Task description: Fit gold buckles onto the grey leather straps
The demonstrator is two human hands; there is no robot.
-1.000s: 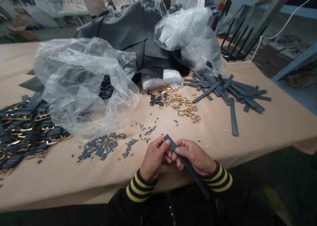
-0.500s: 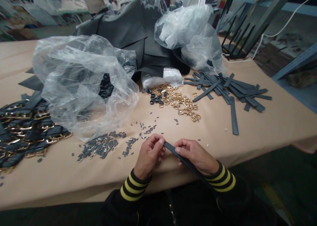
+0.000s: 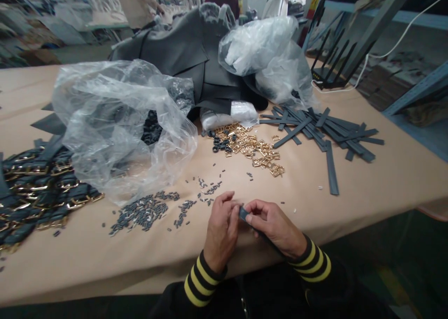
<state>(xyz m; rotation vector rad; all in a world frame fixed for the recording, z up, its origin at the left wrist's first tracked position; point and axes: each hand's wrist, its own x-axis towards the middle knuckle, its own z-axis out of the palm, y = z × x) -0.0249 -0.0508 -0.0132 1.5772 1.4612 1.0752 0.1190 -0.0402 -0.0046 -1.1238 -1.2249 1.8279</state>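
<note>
A dark grey strip lies between my hands near the table's front edge, its rear part running down under my right wrist. My right hand pinches it near its end with thumb and forefinger. My left hand is at the tip of the strip, fingers bent and close together; what they grip is too small to tell. To the left of my hands lie small dark and pale pieces. Gold-coloured buckles and black rings are heaped beyond them, and more grey strips are piled to the right.
A large clear plastic bag stands left of centre, another bag at the back. Grey sheet material is piled behind. Finished-looking straps with gold buckles cover the left side. A black router with a white cable stands back right.
My left hand has turned more upright and shifted slightly right, with its forefinger raised. Less of the strip shows between my hands. The view has tilted up a little.
</note>
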